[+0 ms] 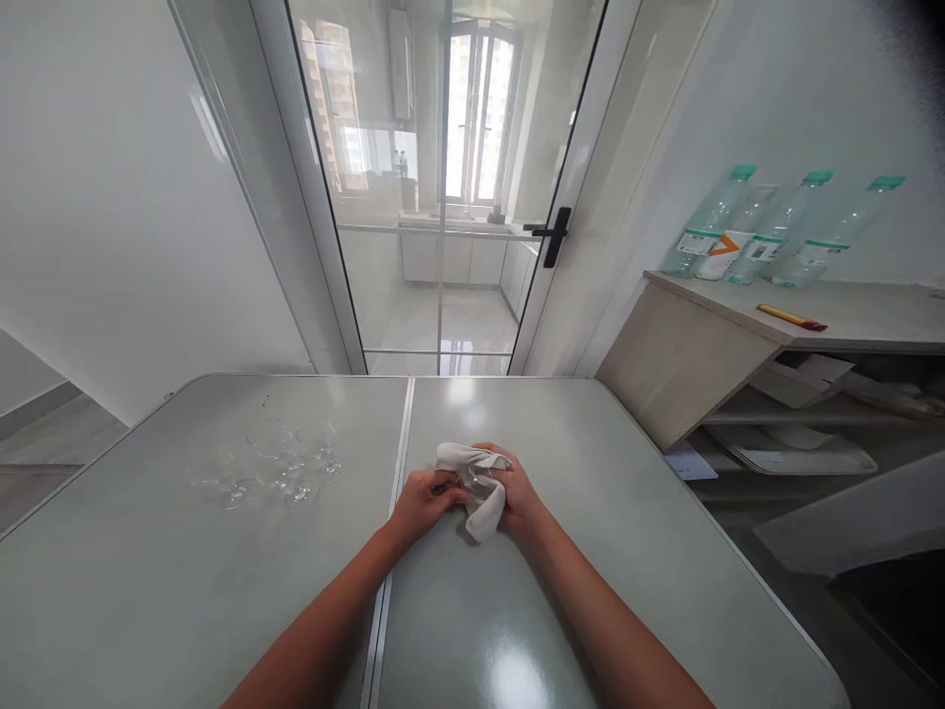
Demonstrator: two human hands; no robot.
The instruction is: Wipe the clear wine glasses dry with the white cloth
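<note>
My left hand [424, 504] is closed, pinching the side of a small clear glass [479, 480] over the middle of the table. My right hand [519, 492] is closed around a white cloth [485, 514], which is bunched about that glass. The cloth hides most of the glass, so its full shape does not show. To the left stands a cluster of several clear stemmed glasses [295, 473], apart from both hands.
A metal seam [403, 433] divides the pale glossy table [605, 551]. Ahead is a glass door [443, 295] with a black handle [553, 236]. On the right, a shelf unit [694, 335] bears several plastic bottles [760, 241] and a yellow-and-red stick-shaped packet [789, 316].
</note>
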